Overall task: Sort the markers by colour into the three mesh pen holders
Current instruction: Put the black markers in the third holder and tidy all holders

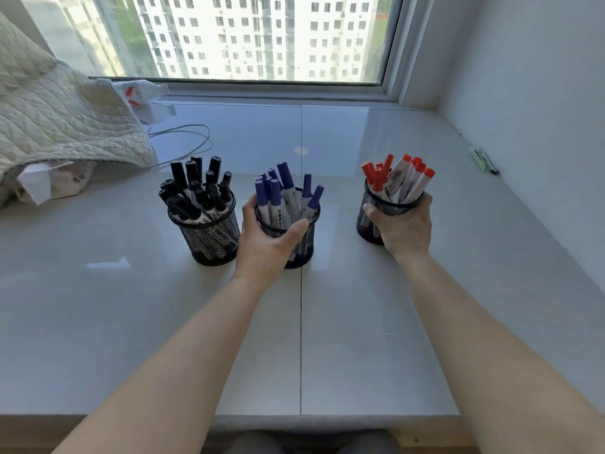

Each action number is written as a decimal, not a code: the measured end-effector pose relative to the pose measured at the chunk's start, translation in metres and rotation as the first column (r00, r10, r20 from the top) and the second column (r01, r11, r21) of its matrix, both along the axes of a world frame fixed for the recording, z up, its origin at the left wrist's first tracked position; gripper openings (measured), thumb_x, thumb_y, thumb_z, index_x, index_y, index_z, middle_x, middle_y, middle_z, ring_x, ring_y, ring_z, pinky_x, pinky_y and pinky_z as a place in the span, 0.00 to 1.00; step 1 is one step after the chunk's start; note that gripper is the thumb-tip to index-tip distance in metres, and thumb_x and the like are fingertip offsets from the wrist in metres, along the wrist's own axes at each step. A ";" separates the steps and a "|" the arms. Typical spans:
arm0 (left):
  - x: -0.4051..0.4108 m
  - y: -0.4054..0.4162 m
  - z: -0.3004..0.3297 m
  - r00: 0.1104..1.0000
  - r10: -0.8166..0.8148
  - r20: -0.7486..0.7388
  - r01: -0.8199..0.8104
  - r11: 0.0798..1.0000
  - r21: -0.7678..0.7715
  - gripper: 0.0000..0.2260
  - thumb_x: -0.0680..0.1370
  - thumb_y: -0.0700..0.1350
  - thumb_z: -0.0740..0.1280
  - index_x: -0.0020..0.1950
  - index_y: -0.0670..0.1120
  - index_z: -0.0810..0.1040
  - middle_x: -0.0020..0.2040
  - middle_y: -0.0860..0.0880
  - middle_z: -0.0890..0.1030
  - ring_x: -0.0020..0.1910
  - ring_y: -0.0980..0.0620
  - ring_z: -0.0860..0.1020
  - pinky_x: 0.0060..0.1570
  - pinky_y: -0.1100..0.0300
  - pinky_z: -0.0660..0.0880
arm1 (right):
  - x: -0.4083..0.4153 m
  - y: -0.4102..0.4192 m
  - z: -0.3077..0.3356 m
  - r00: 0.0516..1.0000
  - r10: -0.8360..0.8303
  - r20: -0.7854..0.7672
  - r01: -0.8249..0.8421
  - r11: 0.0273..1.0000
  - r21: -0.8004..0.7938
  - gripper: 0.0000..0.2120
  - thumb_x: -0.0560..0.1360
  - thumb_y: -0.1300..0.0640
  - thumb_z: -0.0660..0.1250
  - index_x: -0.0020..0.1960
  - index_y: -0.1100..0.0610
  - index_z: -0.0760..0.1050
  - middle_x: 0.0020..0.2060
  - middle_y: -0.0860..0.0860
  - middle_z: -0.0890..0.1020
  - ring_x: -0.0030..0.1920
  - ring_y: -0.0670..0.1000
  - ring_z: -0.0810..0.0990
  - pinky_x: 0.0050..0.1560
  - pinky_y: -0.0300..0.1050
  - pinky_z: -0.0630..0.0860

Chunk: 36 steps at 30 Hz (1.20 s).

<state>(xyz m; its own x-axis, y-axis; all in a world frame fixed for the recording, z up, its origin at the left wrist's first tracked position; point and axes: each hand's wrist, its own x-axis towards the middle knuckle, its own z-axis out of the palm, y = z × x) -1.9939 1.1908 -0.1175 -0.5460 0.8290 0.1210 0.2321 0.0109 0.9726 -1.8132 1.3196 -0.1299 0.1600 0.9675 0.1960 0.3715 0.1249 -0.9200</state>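
Note:
Three black mesh pen holders stand in a row on the pale window ledge. The left holder [212, 239] is full of black markers [193, 188]. The middle holder [302, 247] is full of blue markers [278, 194], and my left hand [265, 239] grips it from the near side, thumb along its rim. The right holder [368, 221] carries red markers [397, 175], and my right hand [404, 226] wraps around it from the near right.
A quilted blanket [55, 113] and a white bag [49, 183] lie at the far left, with a looped white cable [196, 142] behind the black markers. A few pens [484, 160] lie by the right wall. The window sits beyond the ledge.

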 end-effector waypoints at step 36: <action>0.101 -0.060 0.049 0.934 -0.021 -0.358 0.087 0.982 0.169 0.05 0.75 0.54 0.65 0.45 0.54 0.78 0.41 0.60 0.71 0.39 0.59 0.71 0.40 0.69 0.67 | 0.078 -0.165 0.048 0.954 0.112 0.277 -0.162 0.973 0.163 0.13 0.72 0.44 0.65 0.53 0.49 0.72 0.40 0.43 0.72 0.44 0.47 0.72 0.42 0.39 0.69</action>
